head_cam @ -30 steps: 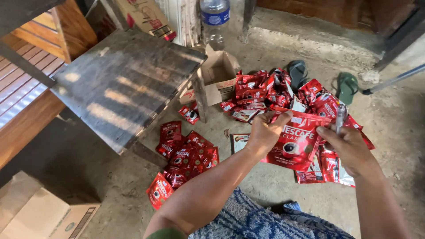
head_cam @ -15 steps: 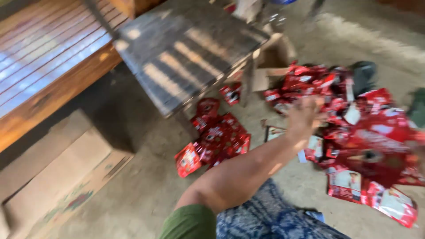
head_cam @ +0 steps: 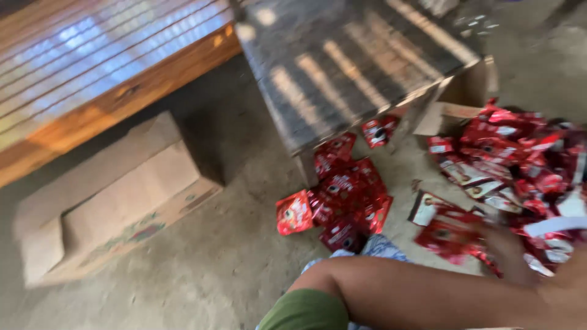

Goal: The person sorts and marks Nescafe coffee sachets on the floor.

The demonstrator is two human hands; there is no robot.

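Concrete floor [head_cam: 202,275]: view had swung left since my last look; left hand [head_cam: 510,247] blurred among red packets [head_cam: 507,177], grip unreadable; right hand unseen.

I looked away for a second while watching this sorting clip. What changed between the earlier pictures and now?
The view swung left, bringing the flattened cardboard box into view. The left hand, raised over a large red packet a second ago, has dropped low among the red packets, blurred; its grip cannot be told. The right hand, which held a small sachet, has left view. The small pile of packets by the dark table stayed put.
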